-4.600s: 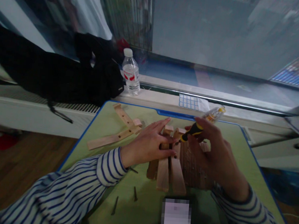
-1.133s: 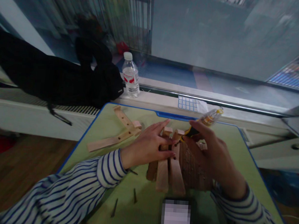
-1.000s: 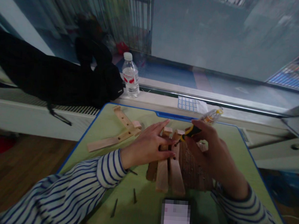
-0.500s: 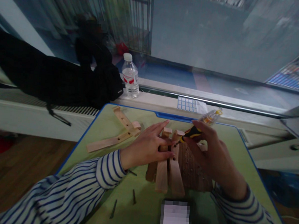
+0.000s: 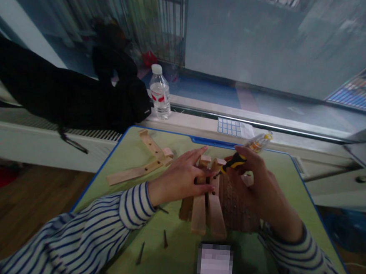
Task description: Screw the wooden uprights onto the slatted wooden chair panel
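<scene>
My right hand (image 5: 256, 182) grips a short black-and-yellow screwdriver (image 5: 236, 161). Its tip points down at a hole in the right one of two pale wooden pieces (image 5: 217, 218). My left hand (image 5: 183, 176) lies across both pieces, fingers stretched and spread, pressing on them. The left wooden piece (image 5: 198, 217) is partly hidden under those fingers. Beneath the pieces is a rough brown wooden block (image 5: 238, 212), partly covered by my right hand. Dark screws (image 5: 165, 239) lie on the table near my left sleeve.
Joined wooden pieces with holes (image 5: 153, 149) lie at the table's (image 5: 118, 207) back left. Behind the table, a water bottle (image 5: 161, 96) and a black bag (image 5: 119, 101) sit on the ledge. A clear plastic packet (image 5: 259, 141) is beyond my right hand. A pixelated rectangle (image 5: 216, 266) is in front.
The screwdriver handle has turned slightly in my right hand, showing more yellow. My left hand stays on the wooden pieces.
</scene>
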Tool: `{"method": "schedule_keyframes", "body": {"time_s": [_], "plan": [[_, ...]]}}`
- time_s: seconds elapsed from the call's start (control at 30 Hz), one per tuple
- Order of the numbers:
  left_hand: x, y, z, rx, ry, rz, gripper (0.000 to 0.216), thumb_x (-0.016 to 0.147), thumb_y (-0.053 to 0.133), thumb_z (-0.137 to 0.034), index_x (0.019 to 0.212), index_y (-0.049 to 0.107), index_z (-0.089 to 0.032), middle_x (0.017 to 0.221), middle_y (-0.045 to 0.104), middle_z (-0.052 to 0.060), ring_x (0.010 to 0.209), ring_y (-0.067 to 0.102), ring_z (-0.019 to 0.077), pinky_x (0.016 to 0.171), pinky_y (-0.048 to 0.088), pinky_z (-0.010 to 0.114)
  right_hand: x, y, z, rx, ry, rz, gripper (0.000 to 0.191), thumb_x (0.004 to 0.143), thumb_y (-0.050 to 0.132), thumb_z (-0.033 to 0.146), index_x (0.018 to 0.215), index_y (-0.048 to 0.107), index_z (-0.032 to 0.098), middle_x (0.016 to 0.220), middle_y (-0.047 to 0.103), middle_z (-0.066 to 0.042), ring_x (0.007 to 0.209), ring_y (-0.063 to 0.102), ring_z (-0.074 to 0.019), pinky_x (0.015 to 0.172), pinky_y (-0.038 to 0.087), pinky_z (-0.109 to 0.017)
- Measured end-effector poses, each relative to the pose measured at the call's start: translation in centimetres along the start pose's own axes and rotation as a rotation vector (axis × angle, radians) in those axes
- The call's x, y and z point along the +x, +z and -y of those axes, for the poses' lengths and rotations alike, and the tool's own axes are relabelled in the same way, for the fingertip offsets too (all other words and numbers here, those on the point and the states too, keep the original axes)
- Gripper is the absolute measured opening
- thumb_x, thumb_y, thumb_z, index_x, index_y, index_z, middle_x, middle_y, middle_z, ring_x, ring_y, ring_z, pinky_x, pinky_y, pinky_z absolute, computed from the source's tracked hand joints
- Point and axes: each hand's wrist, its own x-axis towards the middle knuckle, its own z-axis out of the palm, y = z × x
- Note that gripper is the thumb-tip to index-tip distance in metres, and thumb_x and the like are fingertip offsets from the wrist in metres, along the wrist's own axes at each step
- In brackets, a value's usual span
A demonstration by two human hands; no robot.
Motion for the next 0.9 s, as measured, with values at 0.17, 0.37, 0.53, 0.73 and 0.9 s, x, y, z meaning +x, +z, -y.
{"method": "schedule_keyframes", "body": {"time_s": [0.17, 0.37, 0.53, 0.73, 0.9], "plan": [[0.01, 0.10, 0.07, 0.001, 0.007, 0.003, 0.041, 0.080, 0.061, -0.053, 0.114, 0.066, -0.031, 0.156, 0.016, 0.001, 0.139, 0.025, 0.0309, 0.113, 0.025, 0.046, 0.10, -0.26, 0.07, -0.006, 0.029, 0.021, 0.051, 0.089, 0.051, 0.018, 0.136, 0.032, 0.019, 0.105, 0.068, -0.013, 0.078, 0.069, -0.0195, 0.067, 0.057, -0.035], [-0.08, 0.39, 0.23, -0.002, 0.016, -0.022, 0.041, 0.080, 0.061, -0.054, 0.113, 0.067, -0.031, 0.156, 0.014, 0.000, 0.139, 0.025, 0.0310, 0.113, 0.025, 0.046, -0.12, -0.24, -0.28, -0.044, 0.032, 0.005, 0.052, 0.087, 0.054, 0.019, 0.135, 0.034, 0.021, 0.094, 0.068, -0.008, 0.072, 0.068, -0.0191, 0.062, 0.056, -0.033], [-0.12, 0.53, 0.39, 0.003, 0.021, -0.031, 0.042, 0.079, 0.060, -0.056, 0.115, 0.065, -0.033, 0.156, 0.015, 0.000, 0.138, 0.028, 0.0307, 0.112, 0.026, 0.046, -0.21, -0.33, -0.29, -0.044, 0.016, 0.001, 0.053, 0.087, 0.056, 0.020, 0.135, 0.035, 0.023, 0.089, 0.067, -0.006, 0.070, 0.066, -0.0176, 0.057, 0.054, -0.029], [-0.06, 0.84, 0.78, 0.019, 0.041, -0.044, 0.042, 0.079, 0.060, -0.056, 0.115, 0.065, -0.034, 0.156, 0.016, -0.001, 0.138, 0.029, 0.0303, 0.113, 0.025, 0.045, -0.30, -0.30, -0.30, -0.047, 0.000, -0.014, 0.053, 0.086, 0.058, 0.021, 0.135, 0.037, 0.024, 0.087, 0.066, -0.004, 0.070, 0.066, -0.0167, 0.060, 0.054, -0.028], [0.00, 0.75, 0.69, 0.024, 0.023, -0.033, 0.041, 0.080, 0.060, -0.056, 0.114, 0.066, -0.035, 0.156, 0.017, -0.003, 0.138, 0.029, 0.0291, 0.113, 0.025, 0.042, -0.20, -0.32, -0.46, -0.032, 0.000, 0.014, 0.054, 0.087, 0.057, 0.023, 0.136, 0.035, 0.024, 0.089, 0.067, -0.005, 0.071, 0.065, -0.0168, 0.062, 0.054, -0.030]]}}
